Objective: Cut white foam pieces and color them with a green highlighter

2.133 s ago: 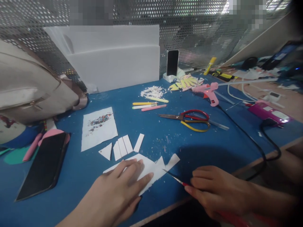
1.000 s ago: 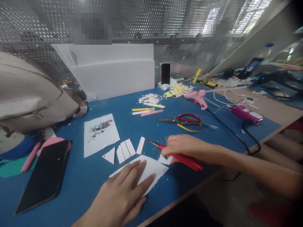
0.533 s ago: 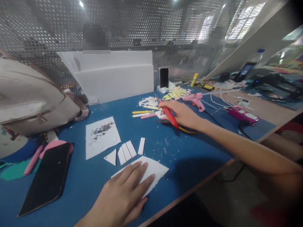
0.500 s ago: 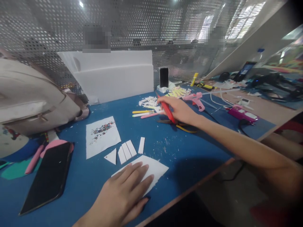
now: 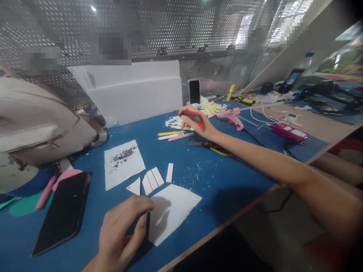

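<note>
My left hand (image 5: 121, 232) is curled at the left edge of a white sheet (image 5: 172, 206) near the front of the blue table (image 5: 221, 181). Its fingers and thumb pinch that edge, which is lifted slightly. My right hand (image 5: 198, 122) is stretched far across the table and closed round a red craft knife (image 5: 195, 118). It hovers beside a pile of white scraps (image 5: 173, 121). Several small white cut strips and a triangle (image 5: 151, 179) lie just beyond the sheet.
Scissors (image 5: 211, 146), coloured markers (image 5: 172, 135) and a pink glue gun (image 5: 234, 117) with its cord lie at the back right. A glitter-strewn paper (image 5: 123, 162), a black phone (image 5: 64, 211), a beige bag (image 5: 39, 121) and white foam boards (image 5: 133, 90) fill the left and back.
My right hand has carried the red knife from the near edge across to the scrap pile. My left hand has gone from lying flat on the sheet to pinching its left edge.
</note>
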The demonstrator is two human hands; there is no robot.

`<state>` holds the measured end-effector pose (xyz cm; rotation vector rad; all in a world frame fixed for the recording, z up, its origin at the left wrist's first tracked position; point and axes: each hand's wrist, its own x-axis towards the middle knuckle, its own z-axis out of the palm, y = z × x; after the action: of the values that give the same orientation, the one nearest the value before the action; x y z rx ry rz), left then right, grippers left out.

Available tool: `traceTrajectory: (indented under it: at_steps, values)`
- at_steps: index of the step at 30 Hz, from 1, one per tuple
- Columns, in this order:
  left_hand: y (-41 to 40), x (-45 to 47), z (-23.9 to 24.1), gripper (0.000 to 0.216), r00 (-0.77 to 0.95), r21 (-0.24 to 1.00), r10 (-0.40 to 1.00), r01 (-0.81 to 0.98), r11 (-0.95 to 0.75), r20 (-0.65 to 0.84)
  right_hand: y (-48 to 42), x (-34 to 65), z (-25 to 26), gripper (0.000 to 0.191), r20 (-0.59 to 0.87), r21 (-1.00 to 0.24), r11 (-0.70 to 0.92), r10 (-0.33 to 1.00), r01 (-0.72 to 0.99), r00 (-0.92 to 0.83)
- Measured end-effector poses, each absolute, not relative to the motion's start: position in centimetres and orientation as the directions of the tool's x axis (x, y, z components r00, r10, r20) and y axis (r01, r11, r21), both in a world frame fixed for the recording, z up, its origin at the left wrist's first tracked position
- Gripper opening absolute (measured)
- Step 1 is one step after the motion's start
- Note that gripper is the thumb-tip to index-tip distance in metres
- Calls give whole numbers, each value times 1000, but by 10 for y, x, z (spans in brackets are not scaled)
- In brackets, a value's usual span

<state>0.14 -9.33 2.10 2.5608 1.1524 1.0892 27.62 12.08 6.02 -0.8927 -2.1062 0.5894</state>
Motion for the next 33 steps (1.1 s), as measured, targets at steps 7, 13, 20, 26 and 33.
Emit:
traceTrajectory:
  at_steps: [7,13,20,26,33]
  values:
    - [-93,6,23,21,414,408,740,640,-651,530,29,312,59,26,321,-873,467,768,142,-555]
    - [-83,-2,30,29,423,320,844,791,-521,330,-7,341,42,24,229,-877,438,743,198,-629]
    - [-95,-12,26,54,494,153,847,838,-524,199,-20,358,30,26,204,-868,470,631,160,-749]
    - [-107,-9,20,84,550,22,815,826,-563,182,-25,352,27,28,127,-943,321,587,85,-800]
    - [-108,-4,19,77,556,-30,806,826,-562,202,-22,349,24,29,142,-954,298,553,36,-821]
